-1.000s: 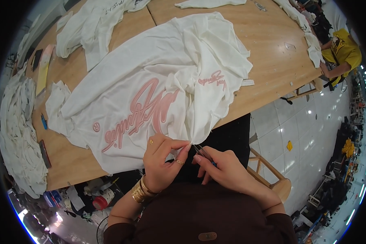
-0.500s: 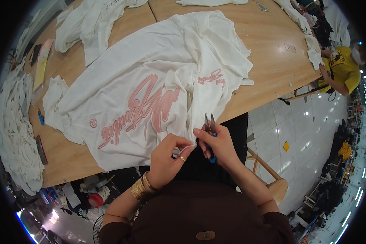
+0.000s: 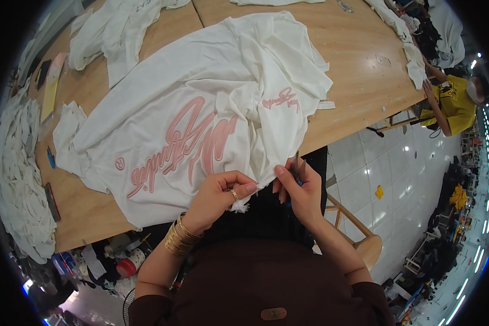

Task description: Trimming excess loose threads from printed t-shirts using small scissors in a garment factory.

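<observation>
A white shirt (image 3: 174, 81) with pink lettering lies rumpled over the table, its near edge drawn toward me. My left hand (image 3: 217, 196), with a ring and gold bangles, pinches that edge between thumb and fingers; a frayed white bit hangs below the fingertips. Just to the right, my right hand (image 3: 301, 191) pinches the same edge with thumb and forefinger. It also keeps hold of a pair of scissors (image 3: 299, 167), whose blades point away from me above the knuckles. Most of their blue handle is hidden in the palm.
White garments lie in a pile (image 3: 22, 179) at the left and as another piece (image 3: 111, 38) at the far left. A blue tool (image 3: 50, 157) is near the left pile. A wooden stool (image 3: 364, 247) stands at right. A person in yellow (image 3: 455, 106) works at the far right.
My right hand has shifted right, from holding the scissors upright to pinching the shirt edge as well. The edge is now stretched between both hands, and the scissors are tucked into the right hand.
</observation>
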The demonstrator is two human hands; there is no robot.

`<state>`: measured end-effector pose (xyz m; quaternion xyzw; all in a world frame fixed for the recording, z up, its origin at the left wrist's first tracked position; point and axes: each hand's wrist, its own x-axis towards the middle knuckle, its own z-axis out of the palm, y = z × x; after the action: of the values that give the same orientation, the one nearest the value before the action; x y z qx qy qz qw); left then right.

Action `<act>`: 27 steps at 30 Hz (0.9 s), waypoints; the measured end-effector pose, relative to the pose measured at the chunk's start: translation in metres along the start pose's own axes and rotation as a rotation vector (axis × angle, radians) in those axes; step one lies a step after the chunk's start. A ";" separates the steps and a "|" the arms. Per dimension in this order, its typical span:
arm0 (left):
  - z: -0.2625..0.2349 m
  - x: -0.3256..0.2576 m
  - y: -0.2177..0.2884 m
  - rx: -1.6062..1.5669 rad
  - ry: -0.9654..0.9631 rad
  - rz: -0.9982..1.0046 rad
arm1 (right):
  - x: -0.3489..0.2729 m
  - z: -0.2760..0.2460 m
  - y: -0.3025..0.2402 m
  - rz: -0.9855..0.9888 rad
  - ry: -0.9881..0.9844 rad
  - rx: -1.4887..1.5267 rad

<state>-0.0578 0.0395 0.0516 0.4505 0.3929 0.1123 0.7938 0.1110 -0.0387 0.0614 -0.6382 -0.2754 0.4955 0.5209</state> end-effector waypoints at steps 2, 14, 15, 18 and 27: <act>0.000 0.001 0.005 0.006 -0.029 -0.088 | 0.001 0.001 0.000 -0.016 -0.017 0.054; 0.014 -0.012 -0.004 0.624 0.246 0.494 | -0.005 -0.009 0.005 0.045 -0.009 0.008; 0.015 -0.014 -0.003 0.687 0.269 0.540 | -0.003 -0.011 0.006 0.157 -0.090 -0.024; 0.016 -0.018 -0.002 0.770 0.287 0.600 | -0.004 -0.013 -0.006 0.317 -0.231 -0.159; 0.016 -0.024 -0.003 0.717 0.295 0.569 | -0.031 -0.007 -0.044 0.289 -0.500 -0.483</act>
<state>-0.0620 0.0151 0.0664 0.7648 0.3763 0.2453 0.4619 0.1138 -0.0550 0.1127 -0.6343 -0.4102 0.6251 0.1966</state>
